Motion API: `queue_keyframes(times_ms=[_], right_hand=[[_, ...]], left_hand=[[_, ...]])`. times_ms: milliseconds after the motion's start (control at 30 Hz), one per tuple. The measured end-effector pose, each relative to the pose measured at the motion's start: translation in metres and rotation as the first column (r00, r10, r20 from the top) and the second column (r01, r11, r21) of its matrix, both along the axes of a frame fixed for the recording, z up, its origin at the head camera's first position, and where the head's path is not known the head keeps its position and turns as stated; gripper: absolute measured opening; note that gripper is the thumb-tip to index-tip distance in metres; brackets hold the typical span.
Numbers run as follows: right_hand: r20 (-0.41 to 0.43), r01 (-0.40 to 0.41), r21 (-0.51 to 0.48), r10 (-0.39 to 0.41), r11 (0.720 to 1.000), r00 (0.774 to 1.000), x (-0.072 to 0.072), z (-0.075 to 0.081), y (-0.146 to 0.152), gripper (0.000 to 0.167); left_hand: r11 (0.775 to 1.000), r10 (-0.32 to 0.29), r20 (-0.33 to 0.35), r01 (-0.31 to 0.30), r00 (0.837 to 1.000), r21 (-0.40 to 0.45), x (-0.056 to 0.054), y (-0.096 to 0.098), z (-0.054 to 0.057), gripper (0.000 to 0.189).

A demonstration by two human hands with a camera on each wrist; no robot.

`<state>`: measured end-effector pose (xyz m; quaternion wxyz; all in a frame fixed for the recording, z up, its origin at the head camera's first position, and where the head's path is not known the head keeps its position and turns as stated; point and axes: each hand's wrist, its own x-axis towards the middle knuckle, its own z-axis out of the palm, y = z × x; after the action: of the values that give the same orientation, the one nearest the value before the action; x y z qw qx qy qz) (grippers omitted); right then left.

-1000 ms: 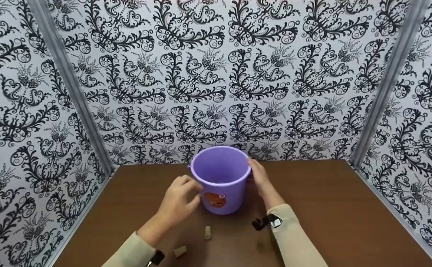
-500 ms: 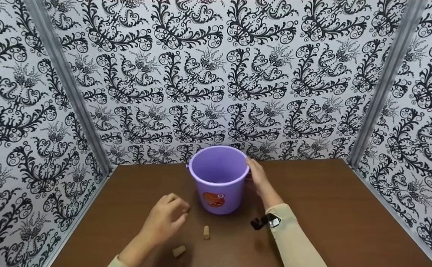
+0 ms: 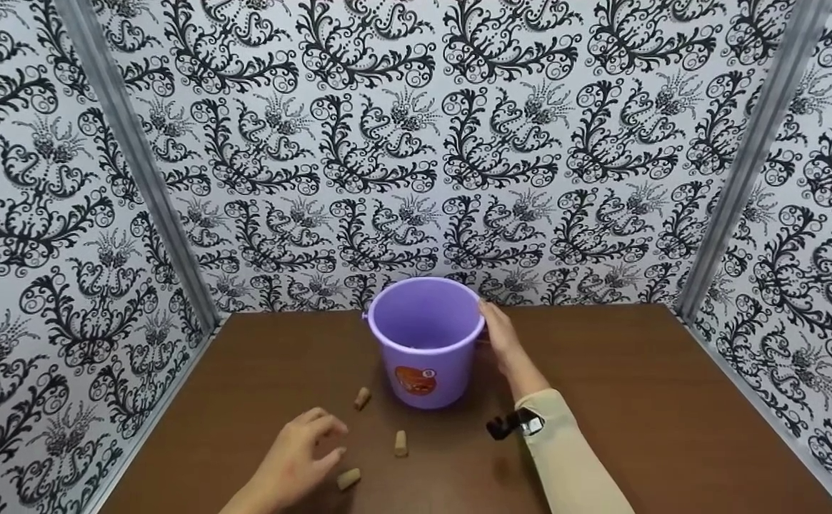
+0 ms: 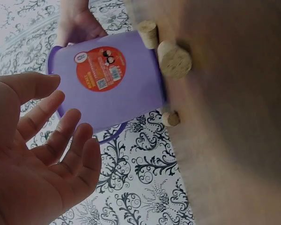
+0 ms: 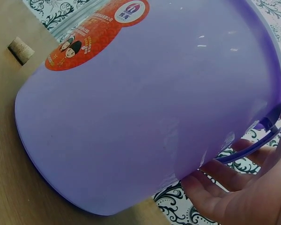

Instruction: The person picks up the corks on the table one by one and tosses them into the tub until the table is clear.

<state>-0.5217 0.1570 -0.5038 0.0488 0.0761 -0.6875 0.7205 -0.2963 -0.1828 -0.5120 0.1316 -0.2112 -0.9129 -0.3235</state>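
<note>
A purple bucket (image 3: 433, 382) with an orange round label stands upright on the brown table. My right hand (image 3: 503, 341) holds its right side, fingertips up at the rim; in the right wrist view the fingers (image 5: 229, 176) curve against the wall beside the purple handle (image 5: 250, 149). My left hand (image 3: 298, 457) hovers at the near left, palm turned inward, fingers (image 4: 68, 124) loosely bent around nothing. Three tapered corks lie close by: one cork (image 3: 363, 398) left of the bucket, a standing cork (image 3: 401, 444) in front, and a cork (image 3: 348, 479) just right of the left fingertips.
Patterned black-and-white panels (image 3: 416, 143) enclose the table (image 3: 623, 400) at the back and both sides, with grey metal posts (image 3: 726, 164) at the corners. A black strap mount (image 3: 514, 425) sits on the right wrist. The bucket's floor is mostly hidden by its front wall.
My left hand has drawn back from the bucket toward the near left. The cork beside the bucket, covered by that hand before, now shows. Right hand and bucket stay in place.
</note>
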Motion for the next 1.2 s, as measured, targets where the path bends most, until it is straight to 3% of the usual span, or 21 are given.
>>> queue_keyframes(times_ms=[67, 267, 533, 700, 767, 1000, 1067, 1200], right_hand=[[-0.001, -0.002, 0.010, 0.002, 1.000, 1.000, 0.000, 0.001, 0.001, 0.048], [0.016, -0.014, 0.010, 0.014, 1.000, 1.000, 0.000, 0.003, 0.003, 0.047], [-0.002, -0.050, -0.034, 0.050, 0.998, 0.999, 0.029, 0.029, 0.002, 0.039], [-0.018, -0.045, -0.021, 0.045, 0.999, 0.999, 0.033, 0.033, 0.002, 0.040], [-0.015, -0.048, -0.013, 0.048, 0.999, 0.999, 0.033, 0.032, 0.002, 0.042], [-0.003, 0.002, -0.002, -0.002, 1.000, 1.000, 0.000, 0.002, 0.001, 0.044], [0.000, 0.012, 0.005, -0.012, 1.000, 1.000, 0.000, 0.003, 0.000, 0.044], [0.011, 0.012, 0.009, -0.012, 1.000, 1.000, 0.000, 0.003, 0.001, 0.045]], left_hand=[[1.000, -0.016, 0.040, 0.016, 0.999, -0.018, 0.001, 0.002, -0.003, 0.015], [0.995, -0.044, 0.075, 0.050, 0.996, -0.081, 0.002, 0.009, -0.011, 0.016], [0.987, -0.058, 0.082, 0.069, 0.995, -0.146, 0.006, 0.013, -0.023, 0.016], [0.984, -0.053, 0.115, 0.072, 0.992, -0.164, 0.008, 0.014, -0.023, 0.022], [0.985, -0.053, 0.163, 0.078, 0.985, -0.155, 0.008, 0.014, -0.022, 0.022], [0.983, -0.042, 0.327, 0.099, 0.944, -0.157, 0.003, 0.013, -0.024, 0.021], [0.982, -0.049, 0.365, 0.112, 0.930, -0.152, 0.001, 0.013, -0.023, 0.019], [0.980, -0.081, 0.380, 0.144, 0.922, -0.140, -0.001, 0.014, -0.027, 0.020]])
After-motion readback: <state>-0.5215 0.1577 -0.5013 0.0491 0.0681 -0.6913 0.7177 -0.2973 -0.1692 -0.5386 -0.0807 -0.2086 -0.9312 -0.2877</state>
